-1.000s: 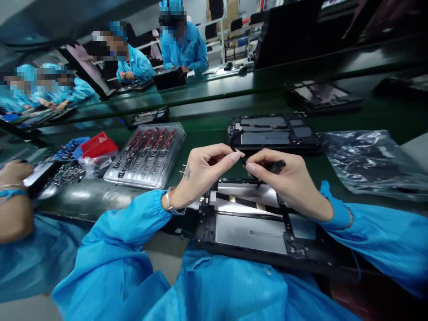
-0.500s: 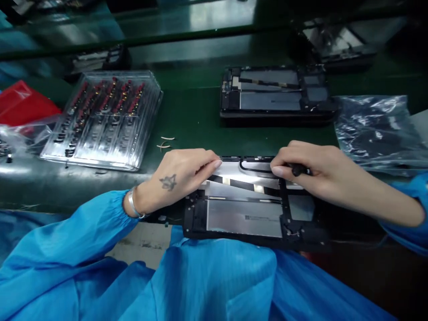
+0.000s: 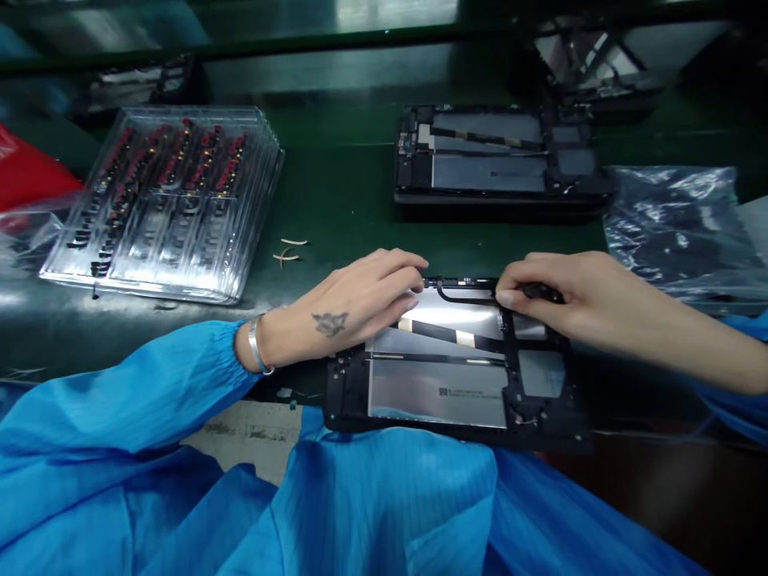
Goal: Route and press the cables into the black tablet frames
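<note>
An opened device frame (image 3: 438,392) with silvery panels, black cable and light tape patches lies at the table's front edge, against the blue clothing. My left hand (image 3: 366,300) rests over its upper left part, fingers loosely bent and somewhat apart, fingertips by the upper edge; nothing shows in it. At the upper right edge, my right hand (image 3: 552,296) is closed, thumb and index finger pinched near the black cable (image 3: 462,298). A small dark object (image 3: 543,293) is held in its curled fingers; its shape is mostly hidden.
Stacked clear trays (image 3: 162,208) with small red and black parts stand at the left, beside a red bag (image 3: 30,172). Similar devices (image 3: 501,164) are stacked behind. A clear plastic bag (image 3: 672,224) lies at the right. Small pale strips (image 3: 294,242) lie near the trays.
My left hand has moved right along the device's upper edge, and its fingers have opened from a pinch. My right hand stays near the same spot. The view has shifted slightly.
</note>
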Motion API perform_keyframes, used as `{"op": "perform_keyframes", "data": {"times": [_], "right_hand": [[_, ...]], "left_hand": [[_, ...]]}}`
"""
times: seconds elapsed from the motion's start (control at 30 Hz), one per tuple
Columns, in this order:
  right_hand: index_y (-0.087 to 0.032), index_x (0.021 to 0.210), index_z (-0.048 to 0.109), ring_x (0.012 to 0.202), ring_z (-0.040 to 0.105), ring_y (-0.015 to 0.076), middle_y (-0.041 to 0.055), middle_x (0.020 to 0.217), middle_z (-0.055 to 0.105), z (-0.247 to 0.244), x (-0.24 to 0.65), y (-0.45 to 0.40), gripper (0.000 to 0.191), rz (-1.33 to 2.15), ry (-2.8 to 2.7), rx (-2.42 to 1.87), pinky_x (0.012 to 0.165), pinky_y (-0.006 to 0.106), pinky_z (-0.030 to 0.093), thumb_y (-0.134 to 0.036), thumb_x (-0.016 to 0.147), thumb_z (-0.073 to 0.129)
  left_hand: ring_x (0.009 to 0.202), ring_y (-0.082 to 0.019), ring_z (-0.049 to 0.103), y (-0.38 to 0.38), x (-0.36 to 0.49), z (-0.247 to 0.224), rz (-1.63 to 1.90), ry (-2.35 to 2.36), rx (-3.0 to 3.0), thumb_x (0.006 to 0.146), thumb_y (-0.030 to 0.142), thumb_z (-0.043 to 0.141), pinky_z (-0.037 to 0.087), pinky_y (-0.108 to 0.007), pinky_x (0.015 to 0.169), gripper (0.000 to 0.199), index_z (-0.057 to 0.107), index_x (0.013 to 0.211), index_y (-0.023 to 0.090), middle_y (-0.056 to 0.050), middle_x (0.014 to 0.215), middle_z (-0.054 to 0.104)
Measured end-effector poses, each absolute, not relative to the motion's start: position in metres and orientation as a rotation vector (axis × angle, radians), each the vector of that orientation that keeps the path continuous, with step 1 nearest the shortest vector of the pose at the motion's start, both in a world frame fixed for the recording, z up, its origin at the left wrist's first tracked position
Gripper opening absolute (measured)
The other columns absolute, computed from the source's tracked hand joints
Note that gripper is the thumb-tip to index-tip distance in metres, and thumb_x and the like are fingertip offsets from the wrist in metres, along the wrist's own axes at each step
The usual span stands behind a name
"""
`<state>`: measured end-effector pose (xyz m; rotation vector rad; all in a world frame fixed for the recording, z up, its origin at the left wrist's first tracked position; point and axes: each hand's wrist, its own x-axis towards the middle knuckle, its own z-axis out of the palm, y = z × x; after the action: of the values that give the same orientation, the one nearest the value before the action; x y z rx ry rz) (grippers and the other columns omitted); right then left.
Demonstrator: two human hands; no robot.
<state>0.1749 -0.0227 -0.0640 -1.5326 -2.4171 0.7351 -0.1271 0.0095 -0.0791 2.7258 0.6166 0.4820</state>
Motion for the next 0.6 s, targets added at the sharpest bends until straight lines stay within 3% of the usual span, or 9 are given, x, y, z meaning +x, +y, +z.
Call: {"op": "perform_keyframes", "data": {"times": [0.27,0.6], "right_hand": [[-0.024,0.08,0.068,0.063,0.058,0.0193,0.0026,0.074,0.065,-0.0645,0.1752,-0.0212,0.028,0.721,-2.431,-1.543,0.058,0.032,0.036,-0.043,0.091,0.052],[-0.023,0.081,0.068,0.065,0.059,0.0208,0.0036,0.074,0.065,-0.0617,0.1742,-0.0192,0.03,0.744,-2.42,-1.575,0.059,0.032,0.036,-0.046,0.09,0.051]], "left_hand": [[0.138,-0.026,0.054,0.009,-0.12,-0.0799,0.343,0.444,2.844,0.108,0.018,0.041,0.051,-0.042,0.113,0.021,0.058,0.117,0.01,-0.018,0.154,0.051],[0.133,-0.026,0.057,0.0096,-0.1175,-0.0776,0.227,0.41,3.093,0.106,0.013,0.04,0.055,-0.037,0.109,0.019,0.058,0.112,0.01,-0.013,0.154,0.054]]}}
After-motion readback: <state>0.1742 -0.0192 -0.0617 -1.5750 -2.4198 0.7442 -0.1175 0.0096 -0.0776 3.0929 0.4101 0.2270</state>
